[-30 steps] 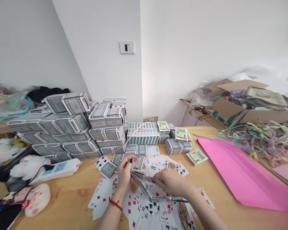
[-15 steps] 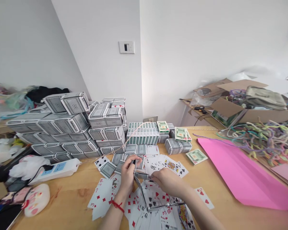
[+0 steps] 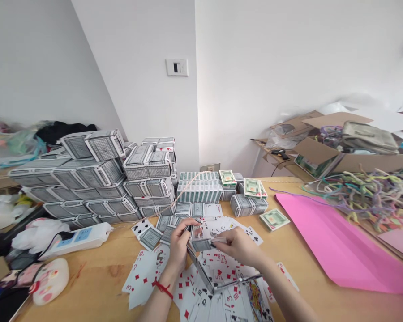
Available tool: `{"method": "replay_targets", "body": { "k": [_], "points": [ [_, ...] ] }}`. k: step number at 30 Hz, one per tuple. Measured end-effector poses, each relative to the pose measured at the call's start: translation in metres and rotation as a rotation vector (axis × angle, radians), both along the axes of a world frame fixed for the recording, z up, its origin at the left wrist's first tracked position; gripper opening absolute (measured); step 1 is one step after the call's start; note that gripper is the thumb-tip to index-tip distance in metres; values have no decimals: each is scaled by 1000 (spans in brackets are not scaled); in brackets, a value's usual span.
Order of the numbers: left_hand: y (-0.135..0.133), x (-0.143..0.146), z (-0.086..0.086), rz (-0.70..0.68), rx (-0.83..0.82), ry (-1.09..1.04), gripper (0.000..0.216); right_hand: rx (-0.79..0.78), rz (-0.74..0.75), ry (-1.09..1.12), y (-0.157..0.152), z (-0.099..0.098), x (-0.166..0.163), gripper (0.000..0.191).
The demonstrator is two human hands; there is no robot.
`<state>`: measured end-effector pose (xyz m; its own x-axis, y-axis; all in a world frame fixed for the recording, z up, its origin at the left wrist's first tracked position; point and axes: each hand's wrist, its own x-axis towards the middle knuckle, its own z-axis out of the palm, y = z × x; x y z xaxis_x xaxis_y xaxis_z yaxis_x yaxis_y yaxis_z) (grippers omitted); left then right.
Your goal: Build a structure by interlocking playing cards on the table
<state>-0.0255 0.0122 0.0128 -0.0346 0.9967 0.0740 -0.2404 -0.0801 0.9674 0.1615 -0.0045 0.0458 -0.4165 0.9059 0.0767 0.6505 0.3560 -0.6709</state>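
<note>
A chain of folded playing cards (image 3: 204, 273) hangs between my hands, bent into an angular open frame with grey patterned backs showing. My left hand (image 3: 179, 241) is closed on its upper left end. With fingers pinched, my right hand (image 3: 237, 245) grips the strip's edge to the right. Under the frame lie loose playing cards (image 3: 218, 308), mostly face up and overlapping. More face-up cards (image 3: 143, 273) are spread left of my left wrist, which wears a red string bracelet (image 3: 164, 290). Several face-down cards (image 3: 150, 237) lie beyond my left hand.
Tall stacks of card-built blocks (image 3: 100, 174) stand back left. Green card boxes (image 3: 274, 219) sit to the right, near a pink sheet (image 3: 336, 250). A white power strip (image 3: 83, 239) lies left. Tangled yarn (image 3: 372, 197) and a cardboard box (image 3: 362, 161) are far right.
My right hand has moved slightly up and right, and its grip has shifted along the strip. The card frame has opened wider and tilted. My left hand stays nearly in place.
</note>
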Motion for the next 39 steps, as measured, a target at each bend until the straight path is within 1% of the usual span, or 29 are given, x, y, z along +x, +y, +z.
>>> {"method": "replay_targets", "body": {
  "k": [3, 7, 11, 13, 15, 18, 20, 24, 28, 31, 35, 39],
  "points": [
    [-2, -1, 4, -113, 35, 34, 26, -13, -64, 69, 6, -6, 7, 40],
    [-4, -2, 10, -284, 173, 135, 30, -4, -119, 116, 12, -19, 11, 41],
    [-6, -1, 14, -336, 222, 283, 32, 38, -178, 101, 16, -31, 11, 42],
    [-7, 1, 15, -317, 215, 335, 30, 71, -205, 84, 16, -34, 11, 43],
    [-7, 3, 15, -270, 206, 362, 24, 91, -218, 72, 16, -34, 10, 43],
    [-6, 3, 14, -185, 204, 413, 14, 100, -226, 58, 14, -33, 7, 42],
    [-6, 2, 13, -155, 204, 456, 10, 98, -222, 41, 13, -32, 6, 40],
    [-6, -1, 13, -133, 227, 506, 10, 93, -203, 21, 12, -30, 5, 36],
    [-5, -3, 12, -124, 243, 588, 13, 88, -191, 10, 12, -28, 7, 36],
    [-3, -3, 10, -111, 255, 630, 16, 126, -173, -27, 12, -26, 8, 37],
    [1, -2, 5, -80, 275, 626, 17, 194, -111, -110, 11, -24, 7, 32],
    [2, -2, 3, -9, 287, 593, 16, 140, -24, -208, 7, -21, 4, 23]
  ]
}}
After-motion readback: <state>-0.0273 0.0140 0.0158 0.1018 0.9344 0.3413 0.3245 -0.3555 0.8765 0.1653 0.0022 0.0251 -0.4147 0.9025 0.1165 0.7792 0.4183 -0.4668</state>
